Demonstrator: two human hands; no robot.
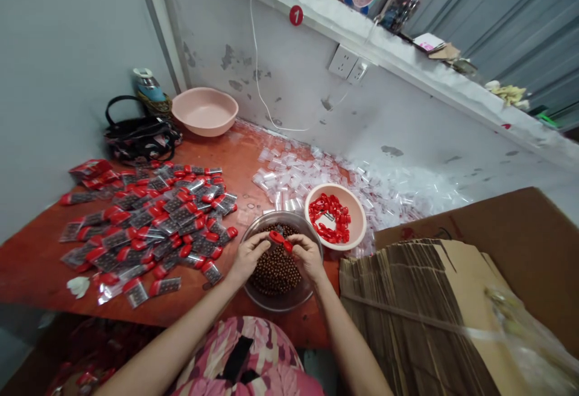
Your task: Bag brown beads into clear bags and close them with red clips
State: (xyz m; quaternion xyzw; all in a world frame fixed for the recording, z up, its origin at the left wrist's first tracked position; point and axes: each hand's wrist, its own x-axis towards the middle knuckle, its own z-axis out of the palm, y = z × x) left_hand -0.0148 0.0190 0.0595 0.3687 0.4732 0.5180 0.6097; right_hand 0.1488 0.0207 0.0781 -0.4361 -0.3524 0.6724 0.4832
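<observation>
Bright, even light fills the view, leaving only soft shadows under the left hand (248, 257) and right hand (308, 257) on the worktop (40, 269). Clear bags (289, 182) behind them glare white; the wall (253, 82) bows with lens distortion, and the lower right corner blurs.

A red-orange bench (40, 257) is carrying everything here. Small zip bags with red tops (145, 221) are lying in a loose heap across its left side, while clear empty bags (289, 182) are spreading along the wall edge. A pink plastic basin (204, 111) is sitting in the far corner beside a black handbag (140, 137). Near the front, a glass bowl (289, 218) of brown beads is standing just beside a small pink bowl (357, 215) of red pieces.
</observation>
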